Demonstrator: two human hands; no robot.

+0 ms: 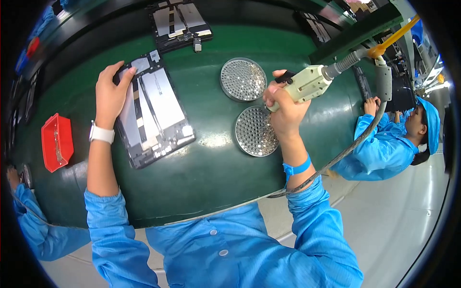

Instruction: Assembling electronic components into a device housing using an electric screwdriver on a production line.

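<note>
My left hand point(109, 91) grips the upper left edge of an opened tablet point(161, 101), its thumb laid on the inner face. Silver plates, dark ribbon cables and small boards show inside the tablet, which lies slightly turned on the green bench. In my right hand point(289, 111) is a cream electric screwdriver point(309, 82), fingers wrapped round its body; its tip points down toward the left, partly hidden by the hand. Under and beside this hand are two round perforated screw trays, an upper one point(240, 79) and a lower one point(250, 132), both holding small screws.
A red bin point(57, 144) of small metal parts stands at the left. Another opened tablet point(180, 24) lies at the back. The screwdriver's grey hose point(355, 141) passes over my right forearm. A co-worker in blue point(389, 141) works at the right; another's sleeve point(41, 228) shows at the left.
</note>
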